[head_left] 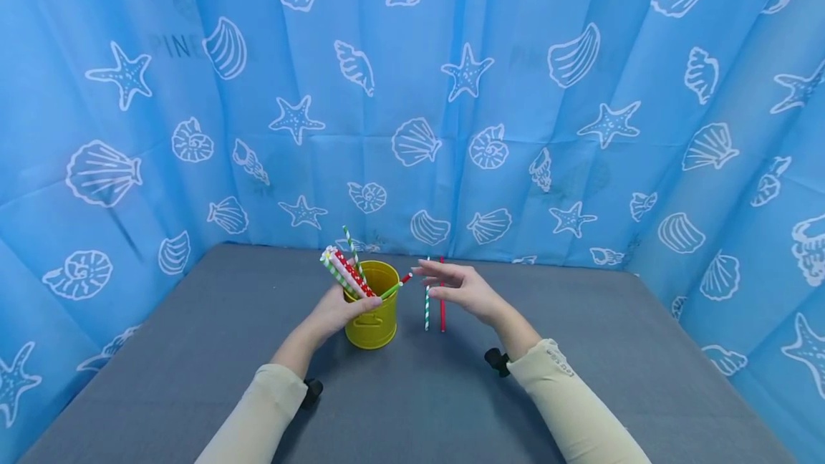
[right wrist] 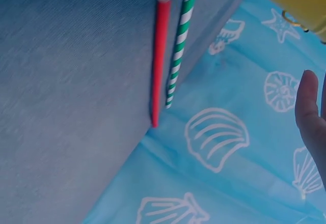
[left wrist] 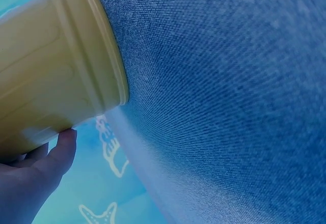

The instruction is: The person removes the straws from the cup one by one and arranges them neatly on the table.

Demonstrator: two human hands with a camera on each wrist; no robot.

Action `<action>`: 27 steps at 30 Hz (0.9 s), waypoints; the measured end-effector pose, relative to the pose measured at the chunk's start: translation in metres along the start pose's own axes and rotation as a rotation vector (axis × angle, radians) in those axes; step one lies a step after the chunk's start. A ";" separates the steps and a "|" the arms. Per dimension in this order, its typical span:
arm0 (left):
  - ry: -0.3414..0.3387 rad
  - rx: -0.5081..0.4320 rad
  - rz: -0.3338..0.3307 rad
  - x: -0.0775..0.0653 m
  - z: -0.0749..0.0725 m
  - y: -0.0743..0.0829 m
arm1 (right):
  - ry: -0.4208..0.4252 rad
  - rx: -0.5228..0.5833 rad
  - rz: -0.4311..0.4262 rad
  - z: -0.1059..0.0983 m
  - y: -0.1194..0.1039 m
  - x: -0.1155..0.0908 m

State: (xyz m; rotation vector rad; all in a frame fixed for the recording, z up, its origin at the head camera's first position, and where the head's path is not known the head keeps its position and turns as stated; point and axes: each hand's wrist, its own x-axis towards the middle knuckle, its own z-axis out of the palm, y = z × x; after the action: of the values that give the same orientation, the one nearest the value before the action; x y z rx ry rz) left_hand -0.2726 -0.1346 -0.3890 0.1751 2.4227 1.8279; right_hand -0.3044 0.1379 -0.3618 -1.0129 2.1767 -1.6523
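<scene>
A yellow bucket (head_left: 372, 335) stands on the grey table, its side close up in the left wrist view. My left hand (head_left: 338, 311) grips it from the left, thumb along the near rim and fingers (left wrist: 63, 150) around the far side. Several paper straws (head_left: 351, 274) lean in it: green-striped, pale pink and red with white dots. Toward the right lean a green straw (head_left: 391, 291) and a red-tipped one (head_left: 406, 278). My right hand (head_left: 469, 291) hovers right of the bucket, fingers extended and fingertips close to that red tip.
Below and beside my right hand, a green-and-white striped straw (head_left: 427, 310) and a red straw (head_left: 442, 317) lie side by side on the table (head_left: 548, 407). A blue curtain (head_left: 399, 92) with white shells and starfish hangs behind the table and along both sides.
</scene>
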 end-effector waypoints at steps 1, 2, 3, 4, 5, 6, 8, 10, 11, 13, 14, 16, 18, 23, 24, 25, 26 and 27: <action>0.000 0.000 0.001 0.000 0.000 0.001 | 0.000 -0.001 -0.008 0.002 -0.001 0.001; -0.001 0.000 0.001 -0.001 0.000 0.001 | 0.001 -0.001 -0.015 0.003 -0.002 0.002; -0.002 -0.002 0.001 -0.001 0.000 0.002 | 0.001 0.000 -0.023 0.005 -0.003 0.003; -0.001 -0.004 0.000 -0.001 0.000 0.002 | 0.001 -0.003 -0.030 0.006 -0.003 0.003; -0.002 -0.007 -0.001 -0.002 0.000 0.003 | 0.001 -0.002 -0.036 0.008 -0.004 0.004; -0.004 -0.011 -0.003 -0.002 0.000 0.003 | -0.002 -0.001 -0.042 0.009 -0.004 0.005; -0.006 -0.016 -0.001 -0.002 0.001 0.004 | -0.006 0.000 -0.050 0.013 -0.005 0.007; -0.006 -0.021 0.002 -0.002 0.001 0.004 | -0.010 -0.002 -0.050 0.016 -0.006 0.008; -0.008 -0.023 0.005 -0.002 0.001 0.004 | -0.012 -0.002 -0.048 0.018 -0.007 0.009; -0.008 -0.023 0.008 -0.003 0.001 0.004 | -0.015 -0.002 -0.039 0.022 -0.009 0.010; -0.008 -0.024 0.009 -0.003 0.001 0.004 | -0.017 0.000 -0.034 0.023 -0.008 0.011; -0.011 -0.023 0.011 -0.004 0.001 0.005 | -0.026 0.009 -0.031 0.026 -0.008 0.013; -0.014 -0.021 0.013 -0.005 0.000 0.005 | -0.032 0.018 -0.031 0.029 -0.006 0.015; -0.012 -0.021 0.021 -0.004 0.000 0.005 | -0.042 0.014 -0.053 0.035 -0.004 0.020; -0.011 -0.021 0.023 -0.004 0.000 0.005 | -0.043 0.011 -0.055 0.036 -0.004 0.021; -0.010 -0.023 0.028 -0.003 0.000 0.005 | -0.042 0.012 -0.054 0.037 -0.005 0.022; -0.011 -0.023 0.030 -0.003 0.000 0.004 | -0.042 0.012 -0.052 0.038 -0.005 0.022; -0.012 -0.024 0.034 -0.002 0.000 0.003 | -0.042 0.015 -0.051 0.039 -0.005 0.023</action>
State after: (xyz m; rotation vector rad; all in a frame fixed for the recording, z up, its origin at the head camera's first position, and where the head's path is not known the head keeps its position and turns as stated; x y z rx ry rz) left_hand -0.2706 -0.1342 -0.3862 0.2261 2.4032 1.8629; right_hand -0.2979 0.0931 -0.3650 -1.0979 2.1258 -1.6508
